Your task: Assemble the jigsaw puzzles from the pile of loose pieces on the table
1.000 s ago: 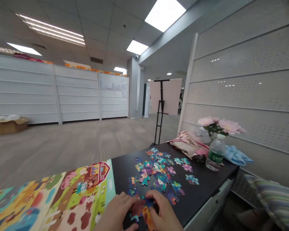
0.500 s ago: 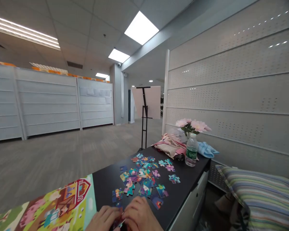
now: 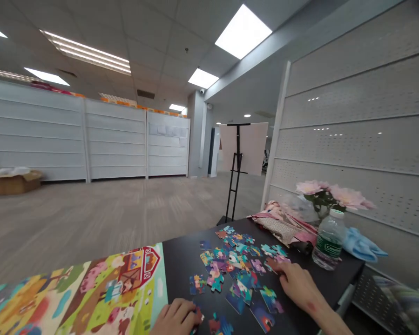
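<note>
My left hand [image 3: 177,318] is at the bottom, its fingers curled over a dark puzzle piece [image 3: 197,317] of which only a red and blue edge shows. My right hand [image 3: 296,283] reaches over the right side of the scattered puzzle pieces [image 3: 242,286]. Its fingers stretch out and touch the table among them, close to a pink piece [image 3: 281,258]; the fingertips are partly hard to make out. Beside my left hand lie a few more blue and red pieces [image 3: 220,324].
A colourful farm picture [image 3: 125,298] covers the left of the black table [image 3: 176,260]. To the right stand a water bottle [image 3: 329,242], pink flowers [image 3: 345,195], a patterned cloth bag [image 3: 279,223] and a blue cloth [image 3: 365,244]. An easel [image 3: 235,177] stands behind.
My hands were together at the table's front edge. The right hand has moved away to the right, over the pieces; the left stays low. The view has turned left.
</note>
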A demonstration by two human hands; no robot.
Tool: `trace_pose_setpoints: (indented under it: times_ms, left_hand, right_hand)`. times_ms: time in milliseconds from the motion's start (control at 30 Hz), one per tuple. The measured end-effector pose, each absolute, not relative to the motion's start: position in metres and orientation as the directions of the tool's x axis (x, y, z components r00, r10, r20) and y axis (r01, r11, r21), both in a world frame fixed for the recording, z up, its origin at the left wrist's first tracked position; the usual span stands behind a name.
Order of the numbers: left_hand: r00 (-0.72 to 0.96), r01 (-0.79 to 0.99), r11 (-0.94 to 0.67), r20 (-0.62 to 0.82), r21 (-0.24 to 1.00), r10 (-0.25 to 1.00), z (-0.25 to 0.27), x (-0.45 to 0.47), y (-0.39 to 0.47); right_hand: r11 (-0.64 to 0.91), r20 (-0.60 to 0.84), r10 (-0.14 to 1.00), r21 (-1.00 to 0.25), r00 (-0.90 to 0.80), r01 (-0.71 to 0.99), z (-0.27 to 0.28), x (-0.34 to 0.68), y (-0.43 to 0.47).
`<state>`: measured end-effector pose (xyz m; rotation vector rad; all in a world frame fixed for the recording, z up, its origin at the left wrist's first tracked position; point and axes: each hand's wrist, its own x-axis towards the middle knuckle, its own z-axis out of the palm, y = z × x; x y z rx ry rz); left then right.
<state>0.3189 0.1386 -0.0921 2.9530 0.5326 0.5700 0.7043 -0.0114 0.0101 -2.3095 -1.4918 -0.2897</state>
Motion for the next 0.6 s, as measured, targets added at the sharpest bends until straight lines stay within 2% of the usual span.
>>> trace_pose_setpoints:
  times_ms: [133,267,433,533,600]
  left_hand:
    - [0.857,0.373,-0.907,0.302,0.194,0.417,-0.087,0.315,0.131]
    - [0.847,0.406,-0.902,0.311,0.144,0.431,-0.106,0.317,0.134]
    - [0.862,0.432,-0.895,0.244,0.109,0.445,-0.114,0.323,0.133]
    - [0.867,0.442,-0.869,0.143,0.222,0.477,-0.081,0.321,0.119]
    - [0.843,0.464,-0.82,0.117,0.336,0.524,-0.052,0.317,0.108]
  right_hand:
    - [-0.241,0.307,0.909,-0.166,0.282,0.956,0.021,0.699,0.049]
    - [-0.051,0.203,0.975,-0.183,0.088,0.982,0.026,0.676,0.146]
    - [0.027,0.019,1.0,-0.195,-0.024,0.98,0.027,0.663,0.227]
    - [0.037,-0.045,0.998,-0.203,-0.048,0.979,0.031,0.661,0.238]
    - [0.054,-0.031,0.998,-0.218,-0.062,0.975,0.038,0.655,0.23]
